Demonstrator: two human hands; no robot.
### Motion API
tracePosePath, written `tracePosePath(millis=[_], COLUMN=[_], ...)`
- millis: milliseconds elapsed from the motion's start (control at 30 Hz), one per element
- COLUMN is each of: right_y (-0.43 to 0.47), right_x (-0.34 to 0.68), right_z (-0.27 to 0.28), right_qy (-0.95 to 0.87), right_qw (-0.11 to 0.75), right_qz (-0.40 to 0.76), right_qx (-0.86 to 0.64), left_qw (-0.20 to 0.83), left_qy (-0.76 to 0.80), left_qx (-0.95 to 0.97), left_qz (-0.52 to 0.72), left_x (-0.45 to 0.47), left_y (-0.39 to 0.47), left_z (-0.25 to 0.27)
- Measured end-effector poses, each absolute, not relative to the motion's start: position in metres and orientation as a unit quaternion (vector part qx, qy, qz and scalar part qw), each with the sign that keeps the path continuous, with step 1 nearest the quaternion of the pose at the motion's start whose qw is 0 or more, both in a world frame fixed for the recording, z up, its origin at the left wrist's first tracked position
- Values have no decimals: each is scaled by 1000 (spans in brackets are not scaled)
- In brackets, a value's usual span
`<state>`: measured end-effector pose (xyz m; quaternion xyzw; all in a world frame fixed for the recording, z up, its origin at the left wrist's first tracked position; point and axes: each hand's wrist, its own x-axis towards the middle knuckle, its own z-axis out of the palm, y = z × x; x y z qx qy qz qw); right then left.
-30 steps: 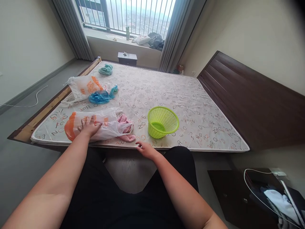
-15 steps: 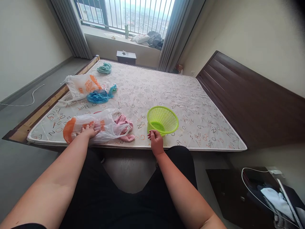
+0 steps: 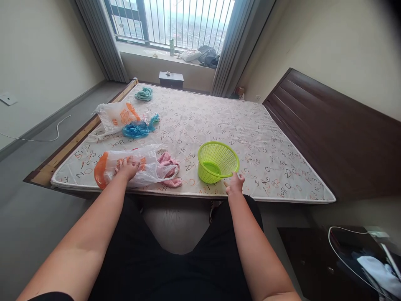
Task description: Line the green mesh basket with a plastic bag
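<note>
- Plainly, a mattress (image 3: 194,113) printed with letters fills the middle of the scene, its near edge just before the person's knees.
- A dark headboard (image 3: 332,117) stands along the mattress's right side.
- Near left, a white plastic bag (image 3: 147,169) with orange print lies on its side, its orange end pointing left and its mouth pointing right.
- Beyond it, at the far left, lies a second plastic bag (image 3: 114,117), also white and orange.
- A green basket (image 3: 217,154) sits upright near the middle of the near edge, right of the near bag and apart from it.
- A crumpled blue bag (image 3: 136,129) rests against the right side of the second bag.
- Pink cloth (image 3: 166,161) spills from the near bag's mouth.
- Teal cloth (image 3: 144,94) lies bunched at the far left corner.
- The left hand (image 3: 128,168) rests on the near bag, fingers spread, gripping nothing visible.
- The right hand (image 3: 235,184) is at the basket's near right rim, fingers parted; whether it grips is unclear.
</note>
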<state>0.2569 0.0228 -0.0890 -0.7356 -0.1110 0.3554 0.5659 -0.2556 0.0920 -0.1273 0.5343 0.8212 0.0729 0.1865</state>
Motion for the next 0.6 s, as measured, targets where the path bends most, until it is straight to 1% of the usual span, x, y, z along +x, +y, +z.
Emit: tracePosePath(millis=[67, 100, 233, 333, 400, 467, 533, 600], right_y=[24, 25, 26, 26, 26, 25, 24, 22], right_x=[251, 248, 236, 230, 226, 221, 216, 212], right_z=[-93, -94, -94, -94, -93, -92, -91, -91], right_qy=[-54, -39, -48, -60, -66, -66, -80, -119], right_qw=[545, 546, 586, 598, 598, 591, 579, 567], right_qz=[453, 477, 487, 489, 503, 518, 529, 538], right_qx=[-703, -688, -646, -632, -621, -615, -615, -612], left_qw=[169, 161, 142, 170, 244, 372, 497, 566], left_qy=[807, 799, 768, 716, 660, 589, 520, 481], left_qx=[557, 567, 589, 597, 588, 553, 509, 487], left_qz=[103, 120, 206, 318, 399, 458, 473, 459], left_x=[-246, -240, -204, -160, -125, -92, -65, -49], left_y=[89, 87, 72, 56, 44, 32, 22, 14], left_z=[-120, -116, -104, -102, -103, -103, -101, -98])
